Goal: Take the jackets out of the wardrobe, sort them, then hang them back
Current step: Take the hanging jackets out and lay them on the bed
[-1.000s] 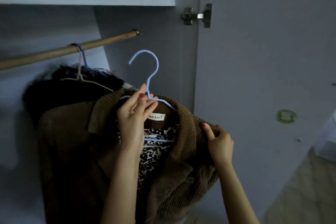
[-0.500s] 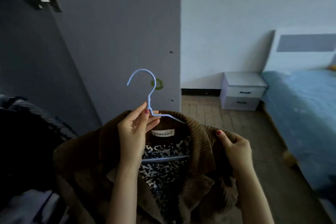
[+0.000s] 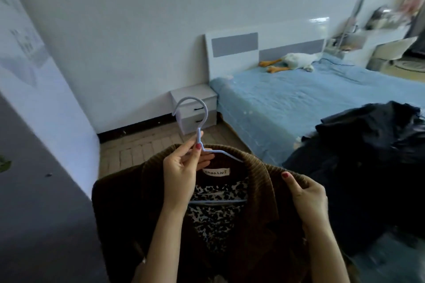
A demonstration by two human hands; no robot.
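A brown corduroy jacket (image 3: 128,209) with a leopard-print lining hangs on a light blue hanger (image 3: 195,117) in front of me. My left hand (image 3: 184,167) pinches the hanger at the base of its hook, above the collar label. My right hand (image 3: 308,193) grips the jacket's right shoulder, fingers curled over the corduroy. A heap of dark jackets (image 3: 368,167) lies on the blue bed (image 3: 287,99) at the right.
The grey wardrobe door (image 3: 34,202) stands at the left. A white nightstand (image 3: 207,99) sits against the wall by the bed's headboard (image 3: 264,46). A white plush toy (image 3: 296,61) lies at the head of the bed. Wooden floor (image 3: 142,147) shows between door and bed.
My view has swung right from the wardrobe rail to the bed. The brown jacket on its hanger came away from the wardrobe with both hands still holding it.
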